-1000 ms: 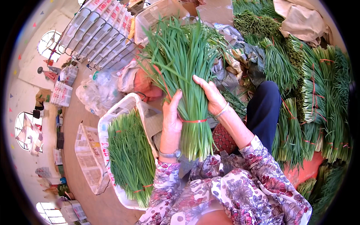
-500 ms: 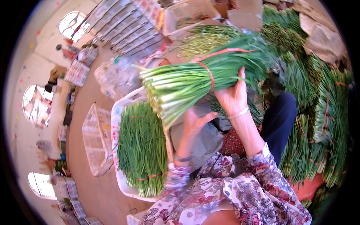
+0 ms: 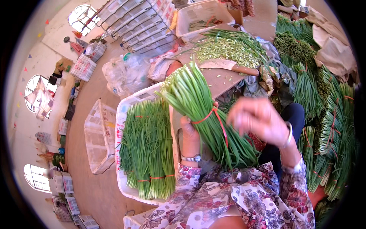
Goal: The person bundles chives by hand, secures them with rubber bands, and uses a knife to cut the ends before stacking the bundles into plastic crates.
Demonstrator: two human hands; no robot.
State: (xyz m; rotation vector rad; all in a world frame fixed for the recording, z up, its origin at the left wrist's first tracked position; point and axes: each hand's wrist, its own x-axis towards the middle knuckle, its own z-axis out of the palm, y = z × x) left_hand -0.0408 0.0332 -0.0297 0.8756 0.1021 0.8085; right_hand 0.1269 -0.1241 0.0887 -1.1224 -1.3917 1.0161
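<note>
A thick bunch of green chives is tied round its middle with a red band, whose loose end trails down over the leaves. Its pale stem ends point up and left, and the leaves slant toward my lap. My left hand, with a wristwatch, is wrapped round the bunch from below near the band. Just right of the leaves, my right hand is smeared by motion, so its fingers cannot be read. Left of my left hand, a white crate holds several more tied chive bunches.
Ahead, a knife lies on a brown board beside chopped stem trimmings. Several tied bunches are heaped on the right. Another crate stands on the floor at left, and plastic bags lie behind the filled crate.
The bunch has come down nearer my lap and turned, stem ends now upward. My left hand has taken hold of it, and my right hand has come off it. The knife has come into sight.
</note>
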